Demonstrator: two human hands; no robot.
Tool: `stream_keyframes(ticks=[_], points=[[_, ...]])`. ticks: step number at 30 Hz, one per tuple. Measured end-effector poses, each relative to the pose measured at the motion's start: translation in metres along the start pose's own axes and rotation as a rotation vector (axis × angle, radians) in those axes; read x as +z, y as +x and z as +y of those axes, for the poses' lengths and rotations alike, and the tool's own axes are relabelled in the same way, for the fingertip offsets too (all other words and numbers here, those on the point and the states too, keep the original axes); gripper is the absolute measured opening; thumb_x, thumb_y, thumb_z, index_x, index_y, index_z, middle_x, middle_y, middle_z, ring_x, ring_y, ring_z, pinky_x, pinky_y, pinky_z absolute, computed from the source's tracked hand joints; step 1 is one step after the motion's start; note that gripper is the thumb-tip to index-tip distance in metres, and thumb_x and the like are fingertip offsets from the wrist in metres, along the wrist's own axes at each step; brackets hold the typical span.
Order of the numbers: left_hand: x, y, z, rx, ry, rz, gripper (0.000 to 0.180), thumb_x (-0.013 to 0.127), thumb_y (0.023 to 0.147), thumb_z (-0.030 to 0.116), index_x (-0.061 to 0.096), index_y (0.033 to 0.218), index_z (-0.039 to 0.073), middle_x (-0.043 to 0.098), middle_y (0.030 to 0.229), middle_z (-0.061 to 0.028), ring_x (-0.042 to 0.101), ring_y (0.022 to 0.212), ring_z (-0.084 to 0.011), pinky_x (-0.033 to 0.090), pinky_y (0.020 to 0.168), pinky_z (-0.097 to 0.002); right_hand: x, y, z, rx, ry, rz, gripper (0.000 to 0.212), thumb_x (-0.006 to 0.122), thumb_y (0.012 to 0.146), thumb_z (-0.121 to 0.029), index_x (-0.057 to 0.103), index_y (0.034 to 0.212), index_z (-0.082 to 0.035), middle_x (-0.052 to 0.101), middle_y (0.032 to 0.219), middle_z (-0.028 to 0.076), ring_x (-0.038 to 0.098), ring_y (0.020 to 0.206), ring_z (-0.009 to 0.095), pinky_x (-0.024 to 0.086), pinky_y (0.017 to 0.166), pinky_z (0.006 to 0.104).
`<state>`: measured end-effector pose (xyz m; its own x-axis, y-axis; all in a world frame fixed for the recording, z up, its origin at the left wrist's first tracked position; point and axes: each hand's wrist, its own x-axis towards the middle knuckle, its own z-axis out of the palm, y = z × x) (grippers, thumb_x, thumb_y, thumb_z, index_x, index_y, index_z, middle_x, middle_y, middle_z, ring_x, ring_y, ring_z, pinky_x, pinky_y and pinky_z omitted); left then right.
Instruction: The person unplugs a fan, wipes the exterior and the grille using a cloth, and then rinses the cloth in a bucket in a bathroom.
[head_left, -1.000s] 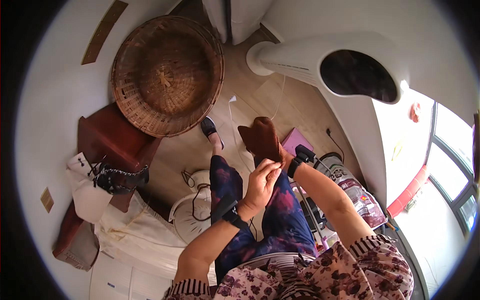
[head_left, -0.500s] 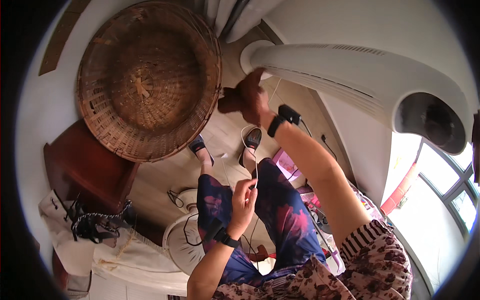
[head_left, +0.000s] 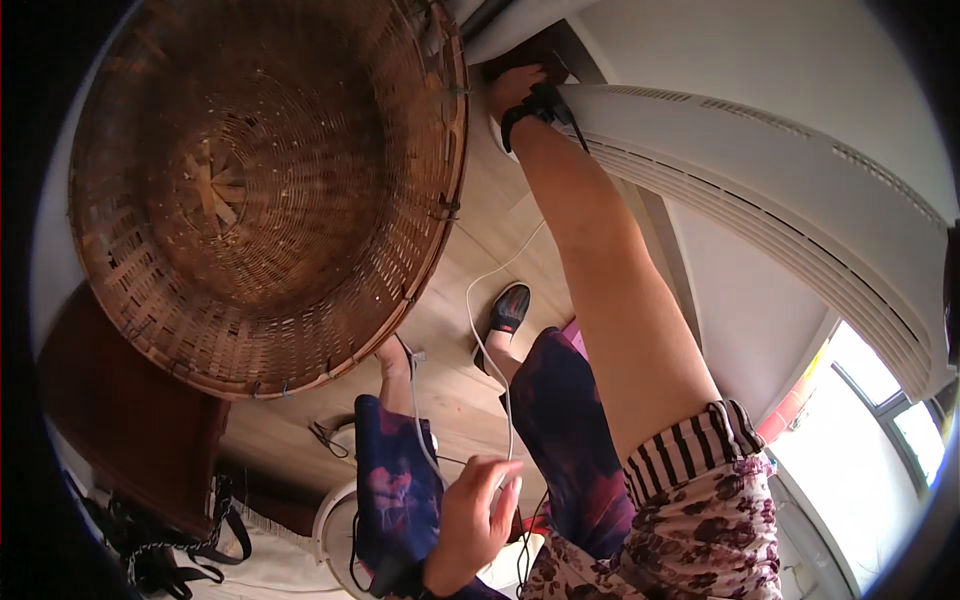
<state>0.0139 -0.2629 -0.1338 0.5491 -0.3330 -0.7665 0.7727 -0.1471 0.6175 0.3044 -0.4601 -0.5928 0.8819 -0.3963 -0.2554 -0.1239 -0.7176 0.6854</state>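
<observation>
My left hand (head_left: 478,520) is closed on a thin white cord (head_left: 508,405), pinched between thumb and fingers low in the view. One run of the cord loops up toward the tower's foot; another goes to a small pale plug end (head_left: 418,357) that hangs below the basket's rim. My right arm stretches far forward, and my right hand (head_left: 515,90) is at the foot of a tall white tower appliance (head_left: 740,170) with slatted vents. Dark brown material, looking like a cloth (head_left: 540,52), shows at its fingers, which are partly hidden in shadow.
A large round woven basket (head_left: 320,340) fills the upper left, over a reddish-brown wooden chair (head_left: 130,400). Black straps (head_left: 195,560) hang at lower left. A round white stool (head_left: 335,520) stands beside my leg. Pale pipes (head_left: 520,25) rise behind the basket; a window (head_left: 890,400) is at right.
My right hand has moved forward from beside the basket to the tower's foot, the brown material with it. My left hand has come lower, still holding the cord. The view has shifted, bringing the basket closer.
</observation>
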Motion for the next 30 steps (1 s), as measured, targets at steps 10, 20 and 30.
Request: stream_keyframes(ticks=[10, 20, 30], points=[[-0.016, 0.008, 0.005, -0.046, 0.110, 0.037, 0.020, 0.061, 0.077, 0.004, 0.057, 0.097, 0.003, 0.055, 0.090, -0.0127, 0.059, 0.072, -0.0299, 0.048, 0.060, -0.0346, 0.015, -0.090, -0.012, -0.084, 0.666, 0.030, 0.048, 0.047, 0.082, -0.013, 0.037, 0.125, 0.006, 0.046, 0.114, 0.024, 0.046, 0.100, 0.034, 0.037, 0.088, 0.0422], [-0.001, 0.014, 0.011, -0.068, 0.122, -0.006, 0.016, 0.058, 0.079, 0.002, 0.055, 0.094, 0.000, 0.055, 0.085, -0.0148, 0.057, 0.074, -0.0318, 0.046, 0.063, -0.0356, 0.015, -0.170, 0.067, -0.585, 0.477, -0.040, 0.059, 0.053, 0.079, -0.014, 0.032, 0.129, 0.008, 0.045, 0.116, 0.024, 0.041, 0.109, 0.038, 0.035, 0.091, 0.0428], [0.008, 0.016, 0.006, 0.017, 0.180, 0.011, 0.019, 0.062, 0.077, 0.006, 0.056, 0.095, 0.004, 0.055, 0.088, -0.0116, 0.060, 0.069, -0.0298, 0.048, 0.058, -0.0354, 0.083, -0.161, 0.168, -0.723, 0.389, -0.059, 0.051, 0.047, 0.079, -0.010, 0.037, 0.128, -0.002, 0.044, 0.123, 0.017, 0.038, 0.117, 0.032, 0.035, 0.090, 0.0439]])
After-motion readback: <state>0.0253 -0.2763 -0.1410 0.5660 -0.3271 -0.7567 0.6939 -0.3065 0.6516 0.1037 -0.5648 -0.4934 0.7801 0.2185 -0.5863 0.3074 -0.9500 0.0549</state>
